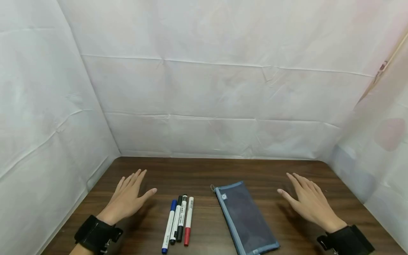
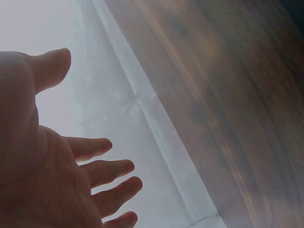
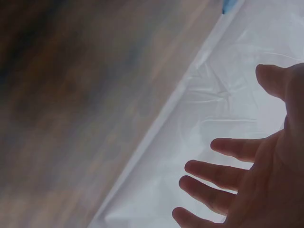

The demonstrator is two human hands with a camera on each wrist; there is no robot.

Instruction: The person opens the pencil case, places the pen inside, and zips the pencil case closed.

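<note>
My left hand [image 1: 127, 200], fingers extended and thumb out to the side, is held over the left part of the table, left of a row of whiteboard markers. In that row lie a blue marker [image 1: 169, 226], two black ones and a red marker [image 1: 189, 221], side by side. A dark mesh pencil pouch [image 1: 247, 216] with blue edging and a zip ring lies flat to their right. Right of the pouch is my right hand [image 1: 309, 202], its fingers also extended. Both wrist views show bare palms, the left palm [image 2: 47, 175] and the right palm [image 3: 266, 175], holding nothing.
The dark wood-grain table [image 1: 204, 170] has rounded far corners. White sheeting [image 1: 204, 88] encloses it at the back and on both sides. Each wrist wears a black strap, the left strap [image 1: 95, 233] and the right strap [image 1: 349, 241].
</note>
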